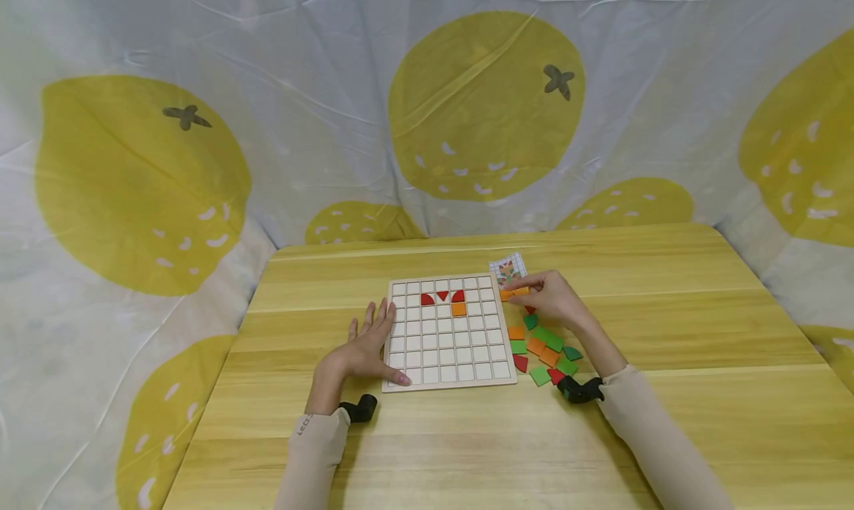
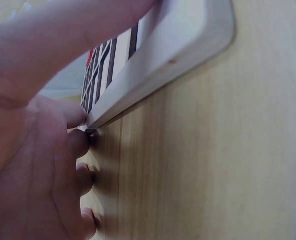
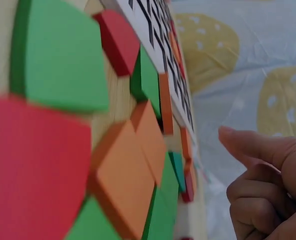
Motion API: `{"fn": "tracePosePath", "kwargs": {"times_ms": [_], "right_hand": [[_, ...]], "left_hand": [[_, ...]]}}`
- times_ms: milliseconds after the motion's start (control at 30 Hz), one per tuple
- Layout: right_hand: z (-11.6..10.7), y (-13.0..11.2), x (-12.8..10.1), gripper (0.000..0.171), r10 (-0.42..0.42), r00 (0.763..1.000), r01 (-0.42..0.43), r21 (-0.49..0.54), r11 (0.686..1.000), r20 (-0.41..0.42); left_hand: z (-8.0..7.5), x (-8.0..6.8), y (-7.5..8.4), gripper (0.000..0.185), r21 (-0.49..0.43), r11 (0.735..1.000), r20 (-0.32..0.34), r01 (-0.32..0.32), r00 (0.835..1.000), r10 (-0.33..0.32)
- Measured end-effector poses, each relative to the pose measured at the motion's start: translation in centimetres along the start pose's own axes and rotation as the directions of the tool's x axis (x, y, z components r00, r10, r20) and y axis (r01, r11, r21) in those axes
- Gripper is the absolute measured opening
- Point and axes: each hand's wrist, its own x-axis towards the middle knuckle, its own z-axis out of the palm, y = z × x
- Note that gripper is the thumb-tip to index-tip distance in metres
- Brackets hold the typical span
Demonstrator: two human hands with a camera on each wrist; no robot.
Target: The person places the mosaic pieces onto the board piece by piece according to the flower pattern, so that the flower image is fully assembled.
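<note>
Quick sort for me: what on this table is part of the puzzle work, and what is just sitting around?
In the job:
- grid board, steadied by the left hand
- orange tile, pinched by the right hand
- loose tiles beside the board
- pattern card

Just there:
- wooden table
- lemon-print cloth behind

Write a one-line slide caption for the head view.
Left hand steadies the grid board while right hand pinches an orange piece beside it.

Your grid board (image 1: 448, 332) lies mid-tabletop (image 1: 667, 391); loose tiles (image 1: 543, 350) lie right of it, a card (image 1: 507, 267) behind them.
</note>
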Motion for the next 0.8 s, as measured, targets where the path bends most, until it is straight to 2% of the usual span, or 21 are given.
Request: {"fn": "tracePosePath", "kwargs": {"times_ms": [300, 800], "right_hand": [[-1.7, 1.7, -0.6, 0.031, 0.06, 0.996, -0.058, 0.031, 0.998, -0.063], [-1.2, 2.3, 0.5, 0.037, 0.123, 0.981, -0.126, -0.011, 0.992, -0.151]], "left_hand": [[0.0, 0.0, 0.1, 0.143, -0.004, 1.0, -0.005, 0.002, 1.0, -0.002], [0.0, 0.1, -0.1, 0.143, -0.014, 1.0, 0.001, -0.003, 1.0, 0.003]]}}
